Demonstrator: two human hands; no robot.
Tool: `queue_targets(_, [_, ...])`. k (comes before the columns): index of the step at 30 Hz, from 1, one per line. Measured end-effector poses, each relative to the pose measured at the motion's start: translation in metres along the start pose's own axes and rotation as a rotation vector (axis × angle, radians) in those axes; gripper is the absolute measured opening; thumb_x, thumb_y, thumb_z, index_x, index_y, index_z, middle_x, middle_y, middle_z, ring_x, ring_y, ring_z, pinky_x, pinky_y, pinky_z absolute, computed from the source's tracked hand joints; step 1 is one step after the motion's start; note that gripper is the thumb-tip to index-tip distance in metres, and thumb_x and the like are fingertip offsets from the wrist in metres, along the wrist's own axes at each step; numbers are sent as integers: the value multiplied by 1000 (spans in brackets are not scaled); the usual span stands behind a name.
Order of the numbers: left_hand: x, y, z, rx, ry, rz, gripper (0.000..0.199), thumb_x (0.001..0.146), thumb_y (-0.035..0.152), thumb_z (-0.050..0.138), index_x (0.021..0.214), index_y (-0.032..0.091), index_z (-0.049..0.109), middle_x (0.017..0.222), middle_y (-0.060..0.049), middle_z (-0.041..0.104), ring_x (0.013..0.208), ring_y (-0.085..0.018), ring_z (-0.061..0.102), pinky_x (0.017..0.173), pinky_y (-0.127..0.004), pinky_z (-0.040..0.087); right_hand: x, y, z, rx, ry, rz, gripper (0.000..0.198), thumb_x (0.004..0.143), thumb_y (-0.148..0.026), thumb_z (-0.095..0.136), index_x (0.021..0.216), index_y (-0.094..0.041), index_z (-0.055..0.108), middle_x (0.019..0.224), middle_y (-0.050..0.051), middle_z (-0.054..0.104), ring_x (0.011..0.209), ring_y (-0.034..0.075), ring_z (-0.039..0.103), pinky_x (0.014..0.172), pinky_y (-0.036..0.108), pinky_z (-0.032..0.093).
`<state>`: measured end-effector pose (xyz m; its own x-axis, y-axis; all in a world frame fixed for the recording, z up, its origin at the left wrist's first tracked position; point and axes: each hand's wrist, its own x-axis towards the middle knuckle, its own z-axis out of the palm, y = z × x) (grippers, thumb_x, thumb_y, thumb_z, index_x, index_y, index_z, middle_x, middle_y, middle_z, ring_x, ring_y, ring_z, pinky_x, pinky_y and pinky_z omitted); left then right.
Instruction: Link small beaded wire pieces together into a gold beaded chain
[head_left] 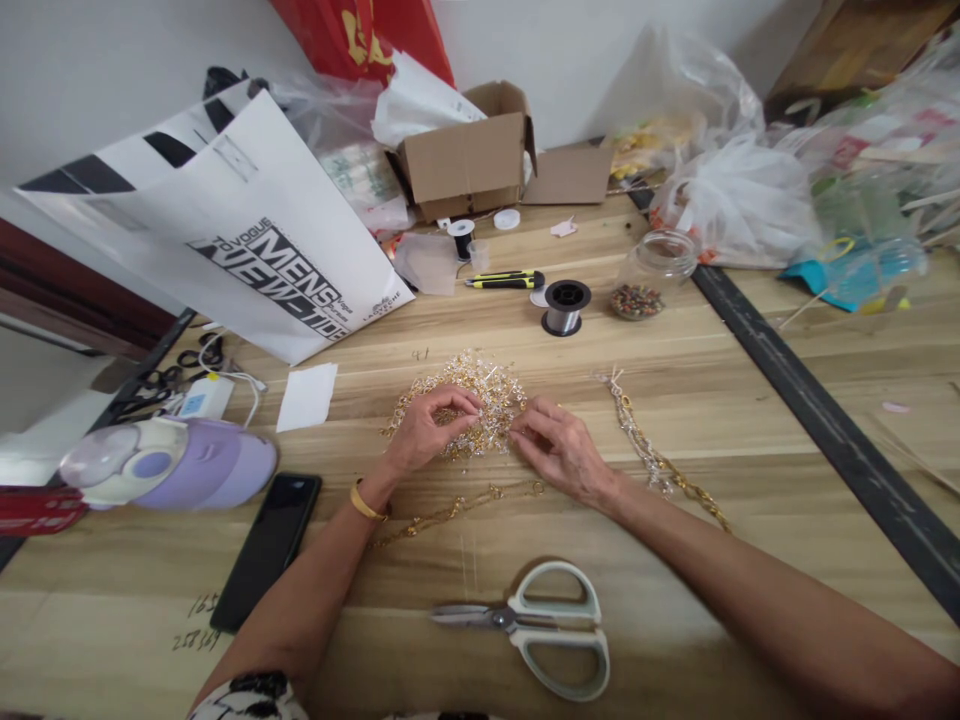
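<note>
Pinching nearly closed, contents unclear, hands (pixel 421 428) span the right edge of the beads (pixel 495 385), bare tabletop (pixel 675 650) surrounding scissors (pixel 517 613).

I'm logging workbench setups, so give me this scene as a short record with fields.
Surface: wood-grain table
Central item: loose pile of gold and clear beads
Left hand: left hand over the pile, fingertips close together; grip too small to confirm
Right hand: right hand at the pile's right edge; grip unclear
Chains: gold-toned chain below the hands; beaded strand beyond the right hand
Tools: scissors, nearest the wearer; yellow-black cutter, behind the pile
Left side: phone, purple bottle
</note>
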<state>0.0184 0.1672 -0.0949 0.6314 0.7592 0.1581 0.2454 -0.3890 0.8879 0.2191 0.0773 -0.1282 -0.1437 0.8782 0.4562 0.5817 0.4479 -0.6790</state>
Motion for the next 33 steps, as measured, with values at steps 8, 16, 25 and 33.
queue_targets(8, [-4, 9, 4, 137, -67, 39, 9, 81, 20, 63, 76, 14, 67, 78, -6, 68, 76, -16, 61, 75, -29, 47, -1, 1, 0, -5, -14, -1, 9, 88, -17, 52, 83, -17, 60, 77, 2, 54, 65, 13, 49, 60, 24, 38])
queue_targets(16, [-8, 11, 15, 373, -297, 251, 15, 85, 13, 54, 76, 16, 65, 79, -5, 67, 77, -16, 59, 75, -28, 44, -1, 2, 0, 6, -6, -9, 10, 89, -17, 51, 83, -18, 59, 77, 3, 55, 67, 14, 51, 63, 25, 40])
queue_targets(25, [-7, 11, 6, 293, -341, 134, 10, 82, 19, 61, 88, 16, 68, 83, -5, 67, 75, -14, 60, 72, -26, 47, -1, 2, 0, 4, -13, 2, 9, 88, -17, 52, 83, -19, 59, 77, 3, 55, 67, 14, 51, 61, 25, 39])
queue_targets(33, [1, 1, -13, 337, -255, 135, 8, 81, 19, 62, 80, 17, 70, 77, -5, 67, 74, -16, 59, 73, -30, 46, -1, 1, 0, 0, -5, 7, 9, 87, -17, 52, 83, -19, 60, 77, 3, 54, 64, 13, 50, 60, 25, 39])
